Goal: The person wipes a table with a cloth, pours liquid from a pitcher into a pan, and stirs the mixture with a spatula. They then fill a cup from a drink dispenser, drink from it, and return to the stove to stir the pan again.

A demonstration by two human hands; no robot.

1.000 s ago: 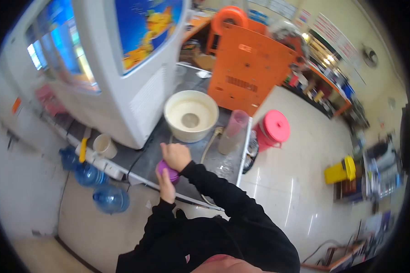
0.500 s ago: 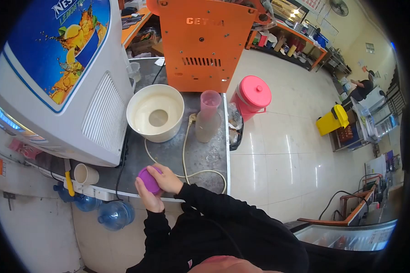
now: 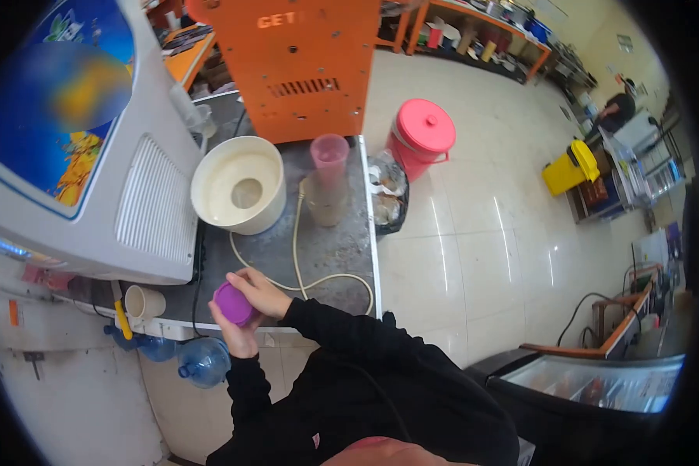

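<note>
Both my hands hold a small round purple object (image 3: 232, 302) at the near edge of a grey metal counter (image 3: 330, 252). My left hand (image 3: 234, 337) cups it from below and my right hand (image 3: 261, 291) wraps its right side. Both arms wear black sleeves. Beyond my hands, a cream bucket (image 3: 238, 194) stands on the counter. A pink cup sits upside down on a clear jug (image 3: 326, 190) to the bucket's right. A pale hose (image 3: 295, 256) curls across the counter between them.
A white drink dispenser (image 3: 78, 179) fills the left. An orange machine (image 3: 307, 62) stands behind the counter. A paper cup (image 3: 141, 301) sits at the counter's left corner, blue water bottles (image 3: 203, 361) below. A pink lidded bin (image 3: 421, 133) and yellow bin (image 3: 570, 168) stand on the tiled floor.
The view has swung right and down, so the counter and floor now fill the middle. My hands still hold the purple object and have drawn it back to the counter's near edge.
</note>
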